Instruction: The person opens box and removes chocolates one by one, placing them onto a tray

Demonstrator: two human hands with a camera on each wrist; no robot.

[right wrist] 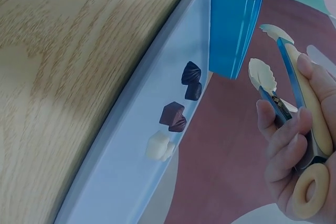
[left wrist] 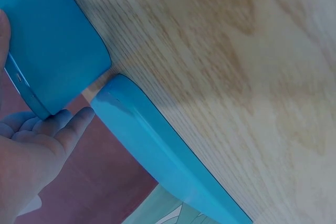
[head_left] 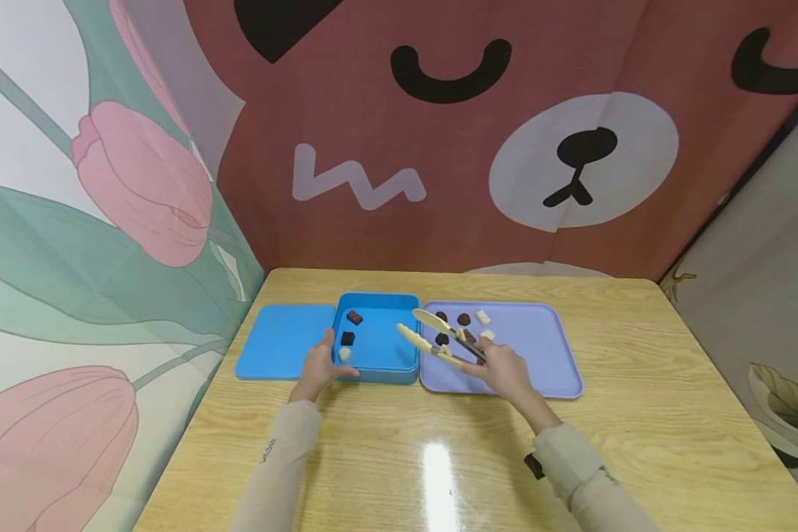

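My left hand (head_left: 319,368) holds the blue box (head_left: 386,375) at its front left corner, thumb along the front rim and fingers at the left wall. In the box lie a brown chocolate (head_left: 355,318), a dark square chocolate (head_left: 348,338) and a white chocolate (head_left: 345,355). Cream-tipped tongs (head_left: 432,321) are gripped in my right hand (head_left: 505,369); their tips stand apart above the box's right side and the tray's left edge, with nothing between them. On the lilac tray (head_left: 532,347), several dark, brown and white chocolates (right wrist: 172,114) sit under and behind the tongs.
Left of the box, a flat blue lid (head_left: 282,341) lies on the wooden table (head_left: 372,458). A small black object (head_left: 534,465) shows beside the right sleeve. Behind the table hangs a printed bear cloth (head_left: 452,236); a tulip-printed cloth (head_left: 140,185) borders the left.
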